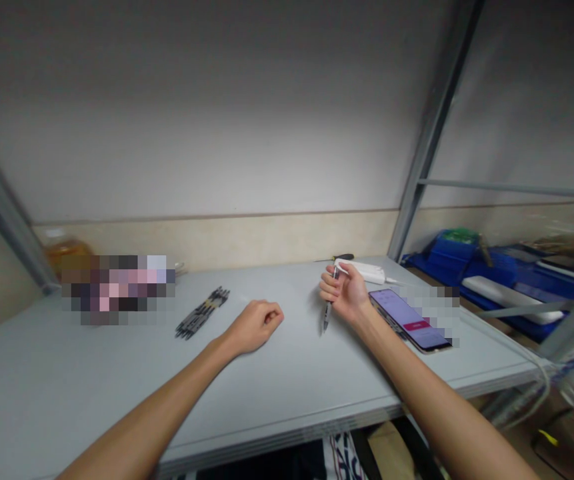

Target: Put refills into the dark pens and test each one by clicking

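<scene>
The right hand is pinching a slim silver-and-black pen, tip pointing down, over the pale grey tabletop; probably light, stiff and smooth, it is inviting a mid-barrel grip. The left hand is forming a loose fist between that pen and a bundle of slim grey-and-black pens.

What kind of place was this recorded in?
Probably a workshop or light assembly station: a grey worktable framed by metal posts, what looks like a screwdriver near its back edge, and blue bins off to the right.
</scene>
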Motion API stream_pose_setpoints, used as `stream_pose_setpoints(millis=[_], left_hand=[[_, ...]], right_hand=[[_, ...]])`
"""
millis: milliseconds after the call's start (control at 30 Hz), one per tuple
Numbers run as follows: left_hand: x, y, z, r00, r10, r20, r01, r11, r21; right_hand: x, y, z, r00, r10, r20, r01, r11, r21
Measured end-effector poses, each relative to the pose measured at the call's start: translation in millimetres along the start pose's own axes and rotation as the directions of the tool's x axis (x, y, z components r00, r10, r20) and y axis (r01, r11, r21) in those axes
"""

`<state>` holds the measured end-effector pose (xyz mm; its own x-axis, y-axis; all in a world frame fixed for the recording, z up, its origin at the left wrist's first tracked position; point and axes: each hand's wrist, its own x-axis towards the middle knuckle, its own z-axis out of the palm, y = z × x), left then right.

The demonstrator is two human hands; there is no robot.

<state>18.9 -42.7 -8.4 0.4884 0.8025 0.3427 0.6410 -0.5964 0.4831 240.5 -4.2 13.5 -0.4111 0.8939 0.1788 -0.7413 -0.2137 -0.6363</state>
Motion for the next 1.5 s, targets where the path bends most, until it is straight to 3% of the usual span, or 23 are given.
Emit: stream_pose_setpoints(millis=[667,767,867,933,967,1067,1133,1167,1233,1300,1500], left_hand=[[-1,-1,0.2,1.000,0.001,0.016,-0.002,1.000,0.017],[0,0,-0.1,1.000,0.004,0.016,-0.005,1.000,0.021],[0,1,-1.0,1.000,0.002,0.018,-0.002,1.000,0.026],[0,1,-1.4,1.000,0.000,0.020,-0.001,1.000,0.029],[1,1,-1.5,1.000,0.001,0.020,-0.002,1.000,0.031],[1,1,-1.3,1.000,0.005,0.018,-0.005,0.999,0.038],[1,1,-1.2,1.000,0.005,0.017,-0.006,0.999,0.039],[0,1,-1.1,1.000,0.007,0.016,-0.008,0.999,0.037],[0,1,-1.1,1.000,0.011,0.019,-0.011,0.999,0.033],[0,1,-1.0,1.000,0.013,0.023,-0.014,0.999,0.033],[0,0,-1.0,1.000,0.010,0.028,-0.011,0.999,0.042]], right_hand=[[0,0,1,1.000,0.023,-0.019,-0.024,0.999,-0.039],[3,4,2,0.995,-0.004,-0.096,-0.008,0.992,-0.123],[7,12,-1,0.976,-0.026,-0.214,-0.051,0.937,-0.346],[9,19,-5,0.955,-0.151,-0.257,-0.038,0.793,-0.608],[10,22,-7,0.944,-0.223,-0.244,-0.042,0.651,-0.758],[8,26,-8,0.938,-0.320,-0.136,-0.131,0.037,-0.991],[4,26,-6,0.942,-0.325,-0.081,-0.188,-0.313,-0.931],[2,26,-4,0.946,-0.316,-0.078,-0.216,-0.431,-0.876],[-2,25,-2,0.951,-0.285,-0.116,-0.267,-0.575,-0.773],[-6,25,-2,0.947,-0.273,-0.167,-0.310,-0.649,-0.695],[-10,18,-6,0.914,-0.338,-0.226,-0.406,-0.732,-0.547]])
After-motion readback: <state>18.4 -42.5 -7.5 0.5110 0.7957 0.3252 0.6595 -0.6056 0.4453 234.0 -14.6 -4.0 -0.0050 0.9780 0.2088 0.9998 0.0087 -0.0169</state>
